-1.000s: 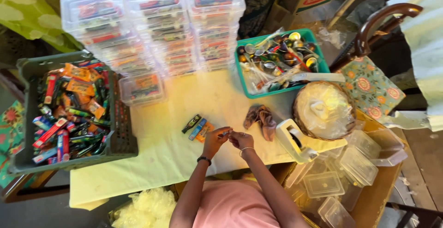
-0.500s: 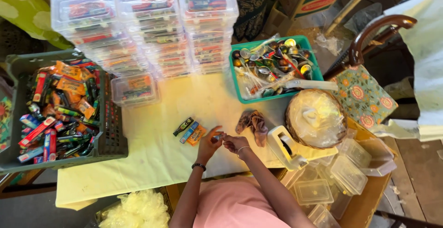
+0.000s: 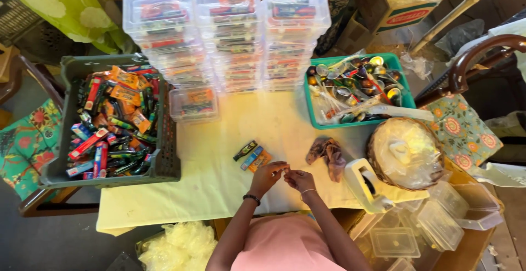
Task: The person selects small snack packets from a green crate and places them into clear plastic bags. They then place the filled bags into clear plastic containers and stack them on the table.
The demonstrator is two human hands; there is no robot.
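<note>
From the head camera I see my left hand (image 3: 267, 177) and right hand (image 3: 301, 179) pinching one tiny item (image 3: 285, 170) between them above the pale tablecloth (image 3: 219, 167). The grey crate (image 3: 167, 161) holds colourful packets (image 3: 112, 123); the green basket (image 3: 312, 112) holds small lids (image 3: 356, 82); stacked clear boxes (image 3: 224, 35) contain packets.

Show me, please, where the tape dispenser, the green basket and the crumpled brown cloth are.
tape dispenser (image 3: 366, 186), head view, on its white body.
green basket (image 3: 310, 105), head view, on its left rim.
crumpled brown cloth (image 3: 327, 153), head view, on its folded middle.
</note>
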